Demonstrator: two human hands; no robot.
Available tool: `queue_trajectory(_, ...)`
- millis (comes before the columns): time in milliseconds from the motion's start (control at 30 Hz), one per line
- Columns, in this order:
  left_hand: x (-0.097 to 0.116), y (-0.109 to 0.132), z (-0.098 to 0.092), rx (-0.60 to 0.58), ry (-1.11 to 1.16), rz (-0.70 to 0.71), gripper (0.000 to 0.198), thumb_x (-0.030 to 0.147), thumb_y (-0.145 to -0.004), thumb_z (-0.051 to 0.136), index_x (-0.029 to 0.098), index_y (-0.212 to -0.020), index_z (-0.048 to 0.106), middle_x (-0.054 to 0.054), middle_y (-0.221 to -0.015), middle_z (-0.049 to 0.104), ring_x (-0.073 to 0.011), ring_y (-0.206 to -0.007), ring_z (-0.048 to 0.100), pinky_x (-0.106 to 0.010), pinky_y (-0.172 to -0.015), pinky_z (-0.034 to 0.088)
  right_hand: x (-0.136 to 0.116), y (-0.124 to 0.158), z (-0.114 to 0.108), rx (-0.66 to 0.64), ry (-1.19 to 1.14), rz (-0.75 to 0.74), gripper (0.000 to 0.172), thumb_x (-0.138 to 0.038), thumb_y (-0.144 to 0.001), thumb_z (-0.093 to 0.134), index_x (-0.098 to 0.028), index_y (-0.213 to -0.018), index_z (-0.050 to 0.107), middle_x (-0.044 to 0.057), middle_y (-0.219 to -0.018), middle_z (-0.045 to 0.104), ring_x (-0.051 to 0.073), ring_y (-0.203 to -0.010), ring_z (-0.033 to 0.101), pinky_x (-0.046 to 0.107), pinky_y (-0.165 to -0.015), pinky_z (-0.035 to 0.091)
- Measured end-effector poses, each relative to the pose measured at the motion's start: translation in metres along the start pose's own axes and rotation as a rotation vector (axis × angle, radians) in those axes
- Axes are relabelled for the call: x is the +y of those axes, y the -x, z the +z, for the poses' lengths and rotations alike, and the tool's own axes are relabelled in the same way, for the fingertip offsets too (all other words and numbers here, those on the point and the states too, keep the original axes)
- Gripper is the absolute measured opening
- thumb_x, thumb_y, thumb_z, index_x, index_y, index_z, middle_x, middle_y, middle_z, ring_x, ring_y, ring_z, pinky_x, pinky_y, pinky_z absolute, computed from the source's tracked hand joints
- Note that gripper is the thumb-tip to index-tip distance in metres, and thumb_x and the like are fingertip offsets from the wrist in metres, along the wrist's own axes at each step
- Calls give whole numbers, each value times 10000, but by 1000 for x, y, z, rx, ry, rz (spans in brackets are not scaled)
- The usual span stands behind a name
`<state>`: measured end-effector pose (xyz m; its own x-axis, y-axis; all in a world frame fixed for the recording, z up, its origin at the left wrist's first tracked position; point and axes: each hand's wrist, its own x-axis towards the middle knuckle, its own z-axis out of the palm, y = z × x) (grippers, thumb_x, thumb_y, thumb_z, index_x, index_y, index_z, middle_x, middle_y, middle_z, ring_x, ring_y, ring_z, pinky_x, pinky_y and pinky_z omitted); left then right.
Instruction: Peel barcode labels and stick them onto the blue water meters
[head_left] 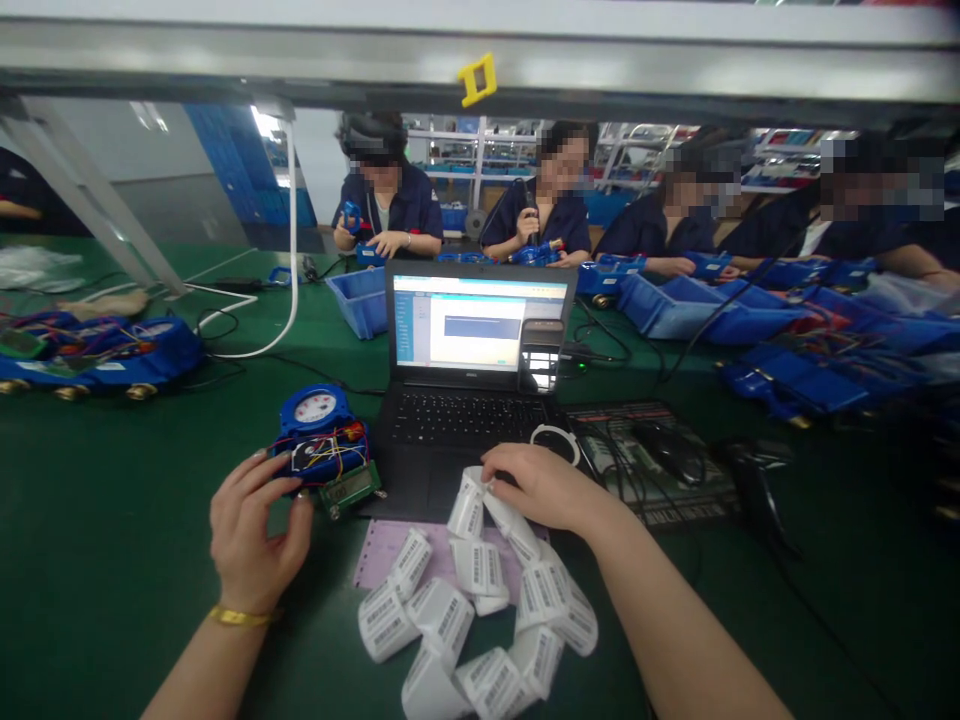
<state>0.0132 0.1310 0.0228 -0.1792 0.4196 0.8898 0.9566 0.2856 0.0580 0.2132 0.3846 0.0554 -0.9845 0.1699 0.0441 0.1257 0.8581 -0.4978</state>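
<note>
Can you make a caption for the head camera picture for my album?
Left hand at a wired blue device, right hand touching curling barcode labels, laptop beyond.

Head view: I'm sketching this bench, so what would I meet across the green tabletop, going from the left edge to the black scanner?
Wired blue devices, left hand, blue device with round dial, laptop, computer mouse, black scanner.

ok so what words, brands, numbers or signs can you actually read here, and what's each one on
No word or number reads with certainty.
White label strip: barcodes show, but the print is too small.
Laptop screen: text too small and washed out.
Laptop keyboard: key letters too small.
Round dial: markings blurred.
Green-edged display: characters too blurred.
Mouse mat: lettering along its near edge, blurred.
</note>
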Motion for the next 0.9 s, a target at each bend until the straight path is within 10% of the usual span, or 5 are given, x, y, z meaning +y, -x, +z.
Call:
queue_trajectory(633, 71, -22, -7, -105, 87, 178, 236, 60, -752, 628, 113, -973, 564, -171, -1108, 578, -324, -1136, 511, -445, -931, 445, -5, 40, -3, 135, -66, -24, 205, -39, -848, 517, -160, -988, 605, 59, -1059, 626, 197, -982, 575, 329, -872, 452)
queue_trajectory(900, 86, -17, -6, -195, 182, 133, 206, 24, -785, 581, 91, -978, 558, -172, -1127, 559, -306, -1159, 488, -432, -958, 426, -35, 56, 13, -67, -66, 108, 252, -44, -816, 595, -149, -1045, 610, 76, -1045, 609, 239, -998, 544, 351, -868, 435)
